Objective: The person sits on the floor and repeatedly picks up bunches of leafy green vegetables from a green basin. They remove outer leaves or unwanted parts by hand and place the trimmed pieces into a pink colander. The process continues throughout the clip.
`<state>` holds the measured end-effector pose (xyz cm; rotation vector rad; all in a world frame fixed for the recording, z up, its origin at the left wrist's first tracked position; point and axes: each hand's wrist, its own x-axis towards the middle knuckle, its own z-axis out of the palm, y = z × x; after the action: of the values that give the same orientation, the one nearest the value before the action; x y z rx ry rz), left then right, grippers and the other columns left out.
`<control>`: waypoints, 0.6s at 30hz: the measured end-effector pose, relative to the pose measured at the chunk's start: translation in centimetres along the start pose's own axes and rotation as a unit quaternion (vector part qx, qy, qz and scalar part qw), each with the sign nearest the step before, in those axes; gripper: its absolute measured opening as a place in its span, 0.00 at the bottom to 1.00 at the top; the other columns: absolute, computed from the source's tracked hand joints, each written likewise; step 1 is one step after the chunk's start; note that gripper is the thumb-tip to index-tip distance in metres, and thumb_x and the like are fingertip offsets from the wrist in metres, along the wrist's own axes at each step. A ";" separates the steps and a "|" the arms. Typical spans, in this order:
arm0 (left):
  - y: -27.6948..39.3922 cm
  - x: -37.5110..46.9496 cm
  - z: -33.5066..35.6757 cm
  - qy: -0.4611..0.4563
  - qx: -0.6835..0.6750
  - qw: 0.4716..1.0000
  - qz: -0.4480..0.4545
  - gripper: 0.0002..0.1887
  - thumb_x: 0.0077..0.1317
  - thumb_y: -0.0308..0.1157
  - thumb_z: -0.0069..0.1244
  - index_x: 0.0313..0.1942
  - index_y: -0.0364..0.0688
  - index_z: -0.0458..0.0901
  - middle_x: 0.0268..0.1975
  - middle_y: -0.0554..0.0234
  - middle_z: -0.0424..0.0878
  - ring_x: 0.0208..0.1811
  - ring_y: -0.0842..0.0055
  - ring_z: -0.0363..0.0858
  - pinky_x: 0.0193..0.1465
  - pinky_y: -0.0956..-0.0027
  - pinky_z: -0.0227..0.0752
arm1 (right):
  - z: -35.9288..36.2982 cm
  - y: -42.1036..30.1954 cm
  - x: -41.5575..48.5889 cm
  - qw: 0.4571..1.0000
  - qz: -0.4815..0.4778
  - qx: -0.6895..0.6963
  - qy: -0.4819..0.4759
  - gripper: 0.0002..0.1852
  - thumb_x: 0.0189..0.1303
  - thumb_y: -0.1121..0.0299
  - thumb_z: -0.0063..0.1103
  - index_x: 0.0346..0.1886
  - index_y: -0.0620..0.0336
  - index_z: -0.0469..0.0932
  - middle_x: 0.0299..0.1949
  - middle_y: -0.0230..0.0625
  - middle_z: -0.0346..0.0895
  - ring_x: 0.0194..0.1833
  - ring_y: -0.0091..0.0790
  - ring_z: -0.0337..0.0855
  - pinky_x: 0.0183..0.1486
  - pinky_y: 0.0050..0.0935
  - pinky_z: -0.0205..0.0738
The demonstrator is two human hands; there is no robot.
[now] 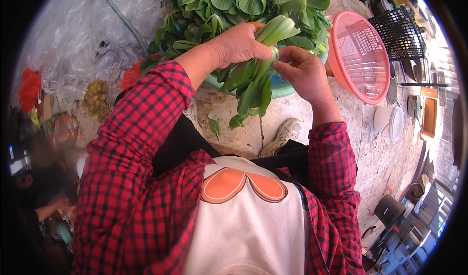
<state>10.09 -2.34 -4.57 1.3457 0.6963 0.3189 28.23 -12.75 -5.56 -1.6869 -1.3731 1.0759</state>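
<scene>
My left hand grips a bunch of leafy greens, its pale cut stems pointing up to the right and its leaves hanging down. A light band or stalk circles the bunch near my left thumb. At that band my right hand has its thumb and forefinger close together; whether they pinch it I cannot tell. Behind both hands a large heap of leafy greens rises over a green basin, whose rim shows below them.
A pink plastic colander stands at the right, beside a black plastic crate and a white bucket. Clear plastic bags pile up at the upper left. A loose leaf lies on the floor near my shoes. Another person's hand shows at lower left.
</scene>
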 end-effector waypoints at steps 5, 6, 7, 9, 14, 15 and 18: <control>0.4 -0.5 -0.1 -0.049 -0.006 0.998 -0.032 0.20 0.49 0.30 0.56 0.45 0.34 0.78 0.30 0.64 0.80 0.22 0.81 0.74 0.28 0.74 0.73 | -1.2 0.1 0.1 0.999 0.007 0.022 -0.046 0.14 0.54 0.72 0.70 0.44 0.63 0.83 0.32 0.30 0.84 0.33 0.19 0.81 0.38 0.23 0.78; 0.3 -0.4 -0.2 -0.060 -0.008 0.997 -0.038 0.20 0.48 0.29 0.56 0.44 0.34 0.78 0.29 0.64 0.80 0.21 0.81 0.74 0.27 0.74 0.72 | -1.4 -0.1 0.1 0.999 0.006 0.029 -0.046 0.14 0.53 0.73 0.70 0.44 0.63 0.83 0.32 0.29 0.84 0.33 0.19 0.81 0.38 0.23 0.78; 0.2 -0.3 -0.2 -0.072 -0.011 0.996 -0.044 0.20 0.48 0.29 0.56 0.44 0.34 0.78 0.29 0.64 0.80 0.20 0.82 0.73 0.27 0.74 0.72 | -1.5 -0.2 0.0 0.998 0.005 0.035 -0.047 0.14 0.53 0.73 0.70 0.44 0.64 0.83 0.32 0.29 0.84 0.33 0.18 0.80 0.38 0.22 0.78; 0.2 -0.4 -0.3 -0.088 -0.003 0.994 -0.058 0.20 0.47 0.29 0.56 0.44 0.34 0.78 0.28 0.64 0.80 0.20 0.82 0.72 0.26 0.74 0.71 | -1.7 -0.3 -0.1 0.998 0.008 0.035 -0.053 0.14 0.53 0.74 0.70 0.44 0.64 0.84 0.33 0.29 0.84 0.34 0.18 0.81 0.39 0.22 0.78; 0.3 -0.7 -0.9 -0.139 -0.005 0.985 -0.098 0.20 0.47 0.30 0.57 0.43 0.34 0.78 0.28 0.65 0.79 0.23 0.81 0.73 0.28 0.73 0.71 | -1.9 -0.5 -0.3 0.994 0.015 0.064 -0.089 0.15 0.52 0.80 0.69 0.45 0.66 0.83 0.35 0.30 0.84 0.37 0.20 0.83 0.43 0.21 0.80; 0.3 -0.7 -1.0 -0.148 -0.014 0.983 -0.105 0.20 0.47 0.29 0.56 0.43 0.34 0.78 0.28 0.65 0.79 0.22 0.81 0.73 0.27 0.73 0.71 | -1.9 -0.4 -0.3 0.993 0.002 0.077 -0.091 0.15 0.52 0.81 0.69 0.45 0.66 0.84 0.36 0.30 0.84 0.38 0.20 0.84 0.43 0.21 0.80; -0.1 -0.4 -1.5 -0.183 -0.055 0.975 -0.118 0.20 0.47 0.28 0.55 0.44 0.34 0.77 0.28 0.65 0.78 0.21 0.81 0.71 0.26 0.73 0.70 | -1.7 -0.2 -0.3 0.990 -0.026 0.103 -0.097 0.15 0.52 0.83 0.68 0.45 0.65 0.84 0.37 0.30 0.84 0.40 0.21 0.84 0.45 0.22 0.80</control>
<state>8.81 -1.45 -4.59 1.1607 0.5125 -0.0803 29.71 -13.07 -4.60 -1.4211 -1.3646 1.3317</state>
